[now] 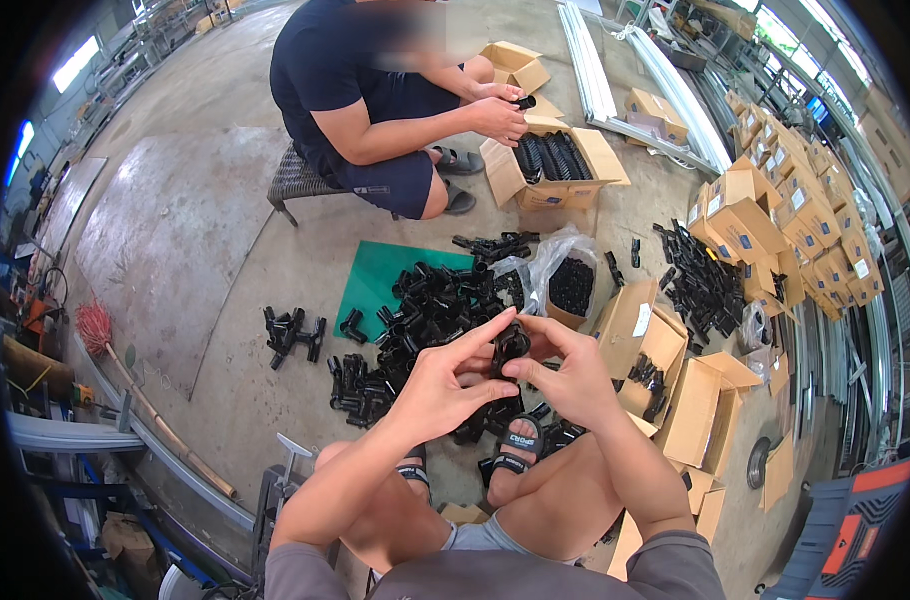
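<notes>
My left hand (445, 385) and my right hand (567, 375) meet in front of me, both gripping one small black plastic fitting (510, 343) between fingertips. Below them a large heap of the same black fittings (425, 320) lies on the concrete floor, partly over a green mat (375, 270). My knees and sandalled feet show under my hands.
A seated person across from me handles a black part over an open cardboard box of fittings (555, 165). A clear bag of small black pieces (572, 282), open boxes (640, 345) and stacked cartons (795, 220) stand right. Metal rails (655, 80) lie beyond; a broom (125, 380) lies left.
</notes>
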### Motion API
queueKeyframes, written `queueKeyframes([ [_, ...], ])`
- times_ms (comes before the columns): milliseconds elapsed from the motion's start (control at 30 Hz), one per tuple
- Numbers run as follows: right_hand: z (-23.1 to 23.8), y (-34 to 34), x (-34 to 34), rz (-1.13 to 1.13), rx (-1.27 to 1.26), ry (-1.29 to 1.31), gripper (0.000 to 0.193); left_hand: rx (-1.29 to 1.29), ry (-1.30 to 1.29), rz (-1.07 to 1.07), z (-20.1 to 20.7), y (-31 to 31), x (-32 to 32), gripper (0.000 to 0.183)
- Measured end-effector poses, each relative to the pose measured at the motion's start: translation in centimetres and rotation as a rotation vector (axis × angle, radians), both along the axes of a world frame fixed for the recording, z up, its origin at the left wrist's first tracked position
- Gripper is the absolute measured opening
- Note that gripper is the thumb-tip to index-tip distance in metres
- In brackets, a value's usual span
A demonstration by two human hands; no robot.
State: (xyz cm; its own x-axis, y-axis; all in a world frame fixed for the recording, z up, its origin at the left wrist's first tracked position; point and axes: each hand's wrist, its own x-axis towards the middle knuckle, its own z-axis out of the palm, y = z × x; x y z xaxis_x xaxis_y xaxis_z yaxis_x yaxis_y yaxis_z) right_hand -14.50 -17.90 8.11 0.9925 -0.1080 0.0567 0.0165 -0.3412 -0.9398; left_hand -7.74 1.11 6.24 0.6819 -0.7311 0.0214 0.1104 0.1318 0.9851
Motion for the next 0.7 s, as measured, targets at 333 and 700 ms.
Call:
queueKeyframes([
  [333,0.5,0.2,-0.3,0.014,-0.331,-0.134,0.06,0.075,0.074,-0.016,0.1,0.0,0.4,0.075],
  [700,-1.3,0.8,0.6,-0.093,0.029,-0.104,0.05,0.047,0.138,0.041,0.5,-0.1,0.9,0.075],
])
